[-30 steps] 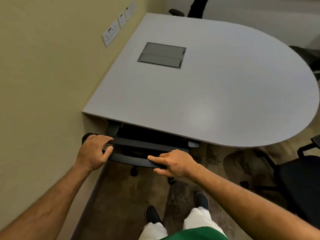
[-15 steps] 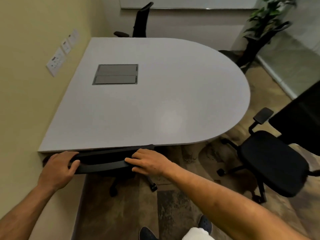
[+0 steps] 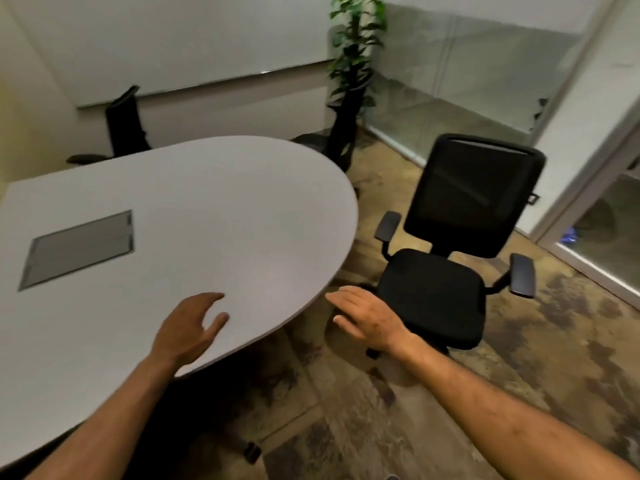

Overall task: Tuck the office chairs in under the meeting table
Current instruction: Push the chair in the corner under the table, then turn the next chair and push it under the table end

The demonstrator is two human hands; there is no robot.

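Note:
The grey meeting table [image 3: 180, 209] with a rounded end fills the left half of the view. A black mesh-backed office chair [image 3: 446, 258] stands free on the floor to the right of the rounded end, seat facing me. My left hand [image 3: 188, 329] hovers open over the table's near edge. My right hand [image 3: 369, 315] is open, palm down, just left of that chair's seat and not touching it. A caster [image 3: 252, 452] of the chair under the table shows below the near edge. Another black chair [image 3: 123, 128] stands at the far side.
A metal cable hatch [image 3: 78, 249] is set in the tabletop. A tall potted plant [image 3: 351, 81] stands behind the table's far end, with a further chair partly hidden at its foot. Frosted glass partitions [image 3: 485, 74] close the room on the right. The floor is patterned brown.
Both hands have let go of the backrest of the chair by the wall, which is now under the table. My view has swung right to the free-standing chair, and my hands have moved that way.

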